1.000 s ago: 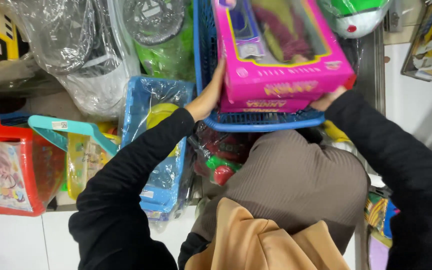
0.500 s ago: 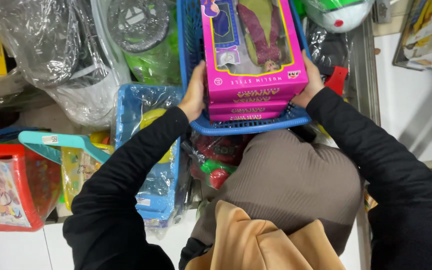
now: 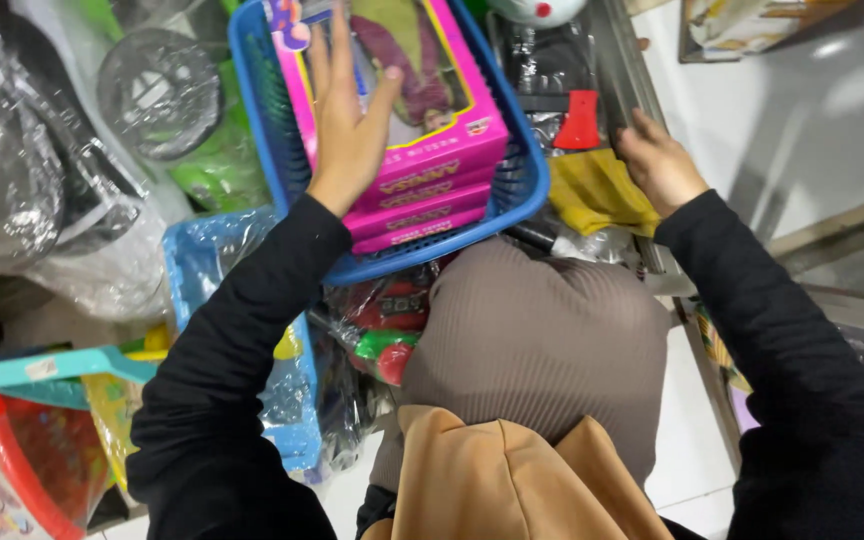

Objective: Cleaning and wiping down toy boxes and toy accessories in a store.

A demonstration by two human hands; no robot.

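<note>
A bright pink doll box (image 3: 422,120) with a clear window front and a yellow strip along its lower edge lay at about twelve o'clock in the view, stacked on top of at least two more boxes of the same pink. The doll behind the window wore dark purple. The stack sat inside a blue plastic basket (image 3: 522,205) with slatted walls, whose rim curved around the boxes' near end. The left hand (image 3: 347,135) lay flat on the top box's window, fingers spread apart and pointing toward twelve o'clock, the thumb angled toward one o'clock; it pressed on the box without gripping it. The right hand (image 3: 662,165) was at about two o'clock, well apart from the basket, palm down with fingers loosely curled, touching the edge of a yellow cloth-like packet (image 3: 597,190); whether it pinched anything could not be told. A red toy axe head (image 3: 580,125) stood just beside that hand at eleven o'clock of it. Both arms wore black sleeves. At nine o'clock sat toys wrapped in clear plastic (image 3: 42,190).
</note>
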